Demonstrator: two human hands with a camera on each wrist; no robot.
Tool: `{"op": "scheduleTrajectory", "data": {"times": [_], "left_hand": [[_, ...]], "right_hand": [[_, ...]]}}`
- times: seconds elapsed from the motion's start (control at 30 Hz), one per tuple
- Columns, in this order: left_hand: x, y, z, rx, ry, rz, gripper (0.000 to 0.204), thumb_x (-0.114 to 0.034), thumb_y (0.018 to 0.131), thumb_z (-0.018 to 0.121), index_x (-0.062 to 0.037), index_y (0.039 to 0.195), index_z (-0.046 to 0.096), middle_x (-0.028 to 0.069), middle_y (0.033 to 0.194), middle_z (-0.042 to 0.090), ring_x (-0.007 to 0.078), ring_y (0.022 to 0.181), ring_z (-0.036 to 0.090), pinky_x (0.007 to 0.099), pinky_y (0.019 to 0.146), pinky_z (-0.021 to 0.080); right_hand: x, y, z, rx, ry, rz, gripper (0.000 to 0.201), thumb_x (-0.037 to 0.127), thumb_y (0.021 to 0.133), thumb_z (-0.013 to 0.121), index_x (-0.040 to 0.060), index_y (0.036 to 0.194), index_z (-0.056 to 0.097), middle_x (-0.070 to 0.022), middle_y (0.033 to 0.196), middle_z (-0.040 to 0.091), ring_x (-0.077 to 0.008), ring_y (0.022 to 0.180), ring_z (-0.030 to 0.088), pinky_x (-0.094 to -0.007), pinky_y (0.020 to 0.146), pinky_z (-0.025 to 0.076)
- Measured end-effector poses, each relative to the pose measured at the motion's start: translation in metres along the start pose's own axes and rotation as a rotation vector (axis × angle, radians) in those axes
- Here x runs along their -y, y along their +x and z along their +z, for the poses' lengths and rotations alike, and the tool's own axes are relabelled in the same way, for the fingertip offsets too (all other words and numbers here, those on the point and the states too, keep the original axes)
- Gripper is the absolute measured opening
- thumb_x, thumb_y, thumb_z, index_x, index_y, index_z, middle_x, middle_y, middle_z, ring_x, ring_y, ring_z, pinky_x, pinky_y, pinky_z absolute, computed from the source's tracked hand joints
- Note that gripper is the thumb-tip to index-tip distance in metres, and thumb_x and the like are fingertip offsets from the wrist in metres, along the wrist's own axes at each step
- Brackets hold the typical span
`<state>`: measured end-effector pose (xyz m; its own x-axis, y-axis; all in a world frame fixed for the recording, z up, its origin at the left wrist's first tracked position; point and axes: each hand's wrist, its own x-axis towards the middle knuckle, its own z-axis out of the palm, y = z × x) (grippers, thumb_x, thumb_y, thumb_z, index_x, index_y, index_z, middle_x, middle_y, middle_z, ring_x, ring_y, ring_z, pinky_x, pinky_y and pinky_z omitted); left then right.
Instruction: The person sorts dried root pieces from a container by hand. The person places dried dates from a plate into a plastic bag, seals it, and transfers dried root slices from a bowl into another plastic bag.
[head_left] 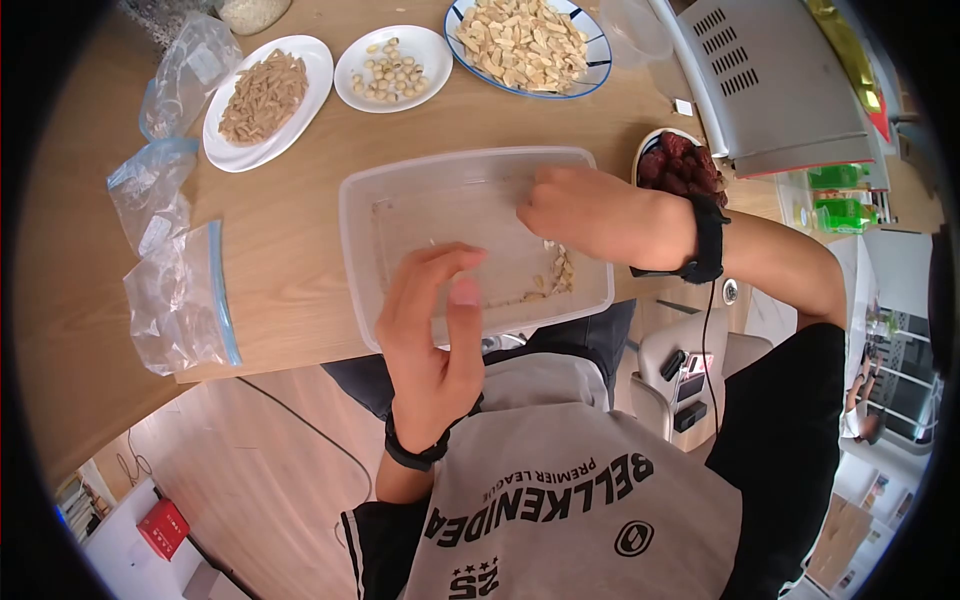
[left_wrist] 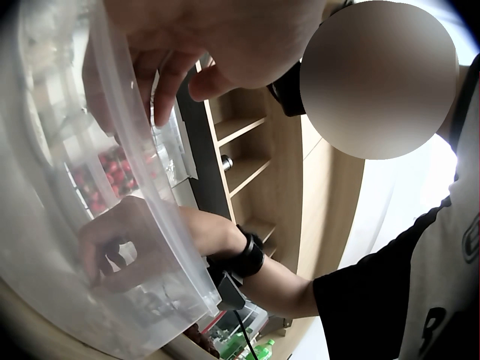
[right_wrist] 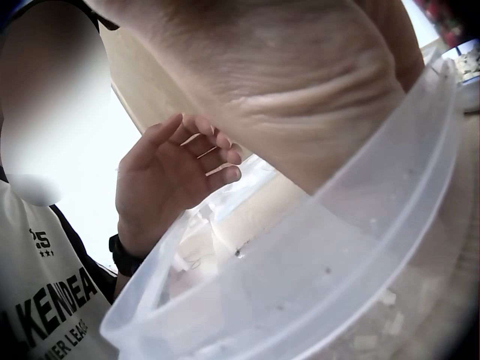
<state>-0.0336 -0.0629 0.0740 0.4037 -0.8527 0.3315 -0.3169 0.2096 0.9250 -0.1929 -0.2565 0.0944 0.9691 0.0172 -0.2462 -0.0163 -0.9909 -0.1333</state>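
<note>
A clear plastic container point(head_left: 352, 240) stands at the table's near edge, with small pale and yellowish bits point(head_left: 562, 274) in its near right corner. My right hand point(head_left: 612, 215) reaches over the right part of the container, its fingers curled downward. Through the plastic in the left wrist view, thumb and forefinger of that right hand point(left_wrist: 124, 244) form a loop; I cannot tell whether anything lies between them. Over the near left rim hovers my left hand point(head_left: 430, 325), its fingers loosely bent and holding nothing. The right wrist view shows this left hand point(right_wrist: 169, 176) from its palm side.
Along the back stand a plate of brownish strips point(head_left: 265, 95), a plate of pale round seeds point(head_left: 393, 75) and a blue-rimmed plate of pale slices point(head_left: 522, 45). A bowl of red dates point(head_left: 682, 168) is by my right wrist. Zip bags point(head_left: 180, 300) lie at left.
</note>
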Motion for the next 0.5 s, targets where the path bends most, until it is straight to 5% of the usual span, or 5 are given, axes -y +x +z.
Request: {"op": "scheduleTrajectory", "data": {"times": [0.17,0.27,0.3,0.4,0.5], "left_hand": [[0.000,0.000,-0.001,-0.003,-0.011,0.011,0.017,0.001,0.095,0.056,0.0028,0.110,0.065,0.0189,0.105,0.069,0.0348,0.094,0.067,0.0364,0.086,0.052],[-0.001,0.000,-0.002,-0.004,-0.033,0.038,0.018,0.003,0.094,0.056,0.0028,0.109,0.065,0.0188,0.105,0.069,0.0356,0.093,0.067,0.0367,0.086,0.052],[-0.001,0.000,-0.002,-0.013,-0.029,0.042,0.018,0.003,0.094,0.056,0.0028,0.109,0.065,0.0188,0.105,0.069,0.0356,0.093,0.067,0.0367,0.086,0.052],[-0.003,0.000,-0.001,-0.033,-0.028,0.057,0.017,0.004,0.093,0.057,0.0030,0.108,0.064,0.0193,0.103,0.069,0.0357,0.092,0.066,0.0368,0.085,0.052],[-0.006,-0.001,-0.001,-0.023,-0.035,0.015,0.017,-0.003,0.099,0.052,0.0024,0.108,0.066,0.0148,0.103,0.069,0.0259,0.095,0.065,0.0311,0.090,0.048]], "right_hand": [[-0.003,0.001,-0.003,0.023,0.008,-0.037,0.009,0.004,0.081,0.065,-0.0019,0.088,0.061,-0.0159,0.085,0.063,-0.0353,0.088,0.064,-0.0421,0.078,0.053],[-0.011,0.014,-0.025,-0.169,0.189,-0.078,0.010,0.003,0.084,0.066,-0.0001,0.091,0.059,-0.0156,0.083,0.061,-0.0371,0.087,0.061,-0.0435,0.075,0.050],[-0.018,0.024,-0.047,0.015,0.318,0.002,0.007,0.003,0.087,0.065,0.0018,0.091,0.059,-0.0133,0.077,0.060,-0.0336,0.079,0.061,-0.0414,0.070,0.049],[-0.037,0.057,-0.082,-0.189,0.423,0.083,0.006,0.004,0.088,0.066,0.0029,0.092,0.061,-0.0117,0.072,0.061,-0.0253,0.068,0.062,-0.0388,0.065,0.049],[-0.065,0.095,-0.077,-0.325,0.416,0.121,0.009,0.007,0.090,0.068,0.0020,0.093,0.061,-0.0108,0.076,0.066,-0.0221,0.068,0.063,-0.0370,0.066,0.052]]}}
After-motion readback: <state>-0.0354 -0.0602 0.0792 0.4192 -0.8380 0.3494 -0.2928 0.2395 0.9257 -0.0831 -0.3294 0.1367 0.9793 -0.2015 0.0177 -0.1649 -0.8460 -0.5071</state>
